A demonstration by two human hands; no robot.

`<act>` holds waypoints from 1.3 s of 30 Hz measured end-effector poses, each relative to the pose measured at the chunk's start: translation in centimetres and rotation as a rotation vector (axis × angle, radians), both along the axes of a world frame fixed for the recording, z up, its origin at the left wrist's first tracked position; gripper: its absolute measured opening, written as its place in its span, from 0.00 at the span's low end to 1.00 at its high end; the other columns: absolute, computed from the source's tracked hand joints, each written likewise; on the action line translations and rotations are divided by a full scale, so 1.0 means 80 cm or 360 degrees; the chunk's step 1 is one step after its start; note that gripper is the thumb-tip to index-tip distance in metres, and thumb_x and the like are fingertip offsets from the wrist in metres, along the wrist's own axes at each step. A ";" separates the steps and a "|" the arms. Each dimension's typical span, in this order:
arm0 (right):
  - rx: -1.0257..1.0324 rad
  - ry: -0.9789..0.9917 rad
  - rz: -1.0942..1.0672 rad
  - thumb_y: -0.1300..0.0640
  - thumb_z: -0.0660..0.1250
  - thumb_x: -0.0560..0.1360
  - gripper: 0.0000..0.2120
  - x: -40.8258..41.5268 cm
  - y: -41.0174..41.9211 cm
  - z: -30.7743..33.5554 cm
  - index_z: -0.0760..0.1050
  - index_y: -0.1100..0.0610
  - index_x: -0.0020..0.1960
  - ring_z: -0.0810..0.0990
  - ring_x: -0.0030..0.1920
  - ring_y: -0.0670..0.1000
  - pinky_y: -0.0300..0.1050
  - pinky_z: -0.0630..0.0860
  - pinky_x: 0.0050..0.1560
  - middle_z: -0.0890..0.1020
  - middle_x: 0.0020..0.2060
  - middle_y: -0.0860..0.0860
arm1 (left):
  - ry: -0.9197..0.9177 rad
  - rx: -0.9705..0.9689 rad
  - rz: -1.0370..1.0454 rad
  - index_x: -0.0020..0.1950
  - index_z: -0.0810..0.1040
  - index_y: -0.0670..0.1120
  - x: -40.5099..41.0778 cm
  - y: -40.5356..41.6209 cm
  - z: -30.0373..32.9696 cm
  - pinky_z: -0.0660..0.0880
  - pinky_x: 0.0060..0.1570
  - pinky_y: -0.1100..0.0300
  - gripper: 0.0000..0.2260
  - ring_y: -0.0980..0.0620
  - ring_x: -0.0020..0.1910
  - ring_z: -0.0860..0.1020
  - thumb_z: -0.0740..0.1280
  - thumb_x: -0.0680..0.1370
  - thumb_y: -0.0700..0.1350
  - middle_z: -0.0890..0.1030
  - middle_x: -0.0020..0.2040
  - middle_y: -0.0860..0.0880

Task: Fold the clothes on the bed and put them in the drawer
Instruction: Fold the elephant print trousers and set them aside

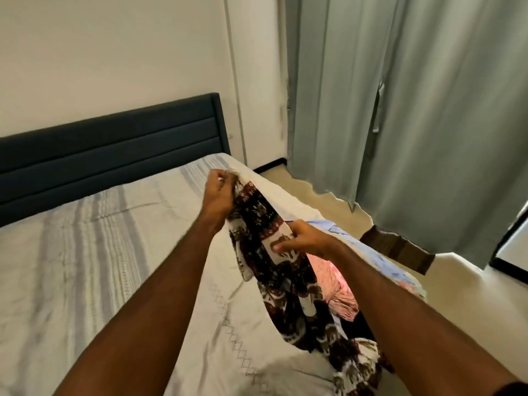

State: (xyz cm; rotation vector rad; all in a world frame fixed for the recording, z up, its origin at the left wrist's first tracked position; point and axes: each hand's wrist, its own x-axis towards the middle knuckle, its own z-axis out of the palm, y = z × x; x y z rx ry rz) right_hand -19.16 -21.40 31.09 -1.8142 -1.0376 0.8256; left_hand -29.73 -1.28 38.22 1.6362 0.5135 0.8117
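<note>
A dark patterned garment (288, 295) with brown, black and white print hangs above the right side of the bed (100, 267). My left hand (218, 195) grips its top end, held up over the sheet. Lower and to the right, my right hand (303, 238) pinches a white-printed part of the same garment. The lower end of the garment trails down to the bed's near right corner. Behind it lie a pink garment (340, 290) and a light blue one (368, 252) in a pile at the bed's right edge. No drawer is in view.
A dark blue headboard (114, 147) stands against the white wall. Grey-green curtains (414, 124) hang at the right. A dark wooden piece of furniture (400, 250) shows on the pale floor beside the bed. The bed's left and middle carry only the striped sheet.
</note>
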 end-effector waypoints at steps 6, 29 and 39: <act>-0.0213 -0.0060 0.0139 0.58 0.70 0.77 0.03 0.027 -0.006 -0.028 0.82 0.56 0.50 0.84 0.46 0.44 0.37 0.78 0.48 0.85 0.45 0.50 | -0.0199 0.0028 0.0647 0.51 0.74 0.48 -0.045 0.096 0.056 0.74 0.38 0.67 0.04 0.61 0.37 0.74 0.62 0.84 0.43 0.77 0.41 0.53; -0.0118 -0.0784 -0.0338 0.65 0.65 0.78 0.07 0.025 0.238 -0.044 0.83 0.60 0.50 0.81 0.48 0.56 0.42 0.72 0.46 0.85 0.46 0.56 | 0.1374 0.0360 0.0663 0.54 0.82 0.40 -0.418 0.398 -0.009 0.68 0.29 0.62 0.07 0.48 0.32 0.73 0.70 0.80 0.43 0.76 0.37 0.44; -0.0450 -0.0747 -0.0869 0.67 0.60 0.75 0.16 -0.013 0.357 -0.130 0.80 0.57 0.57 0.83 0.49 0.61 0.44 0.76 0.46 0.84 0.50 0.61 | 0.0483 -0.0484 0.0688 0.54 0.81 0.40 -0.410 0.478 -0.180 0.81 0.41 0.63 0.05 0.54 0.36 0.84 0.66 0.81 0.34 0.86 0.38 0.48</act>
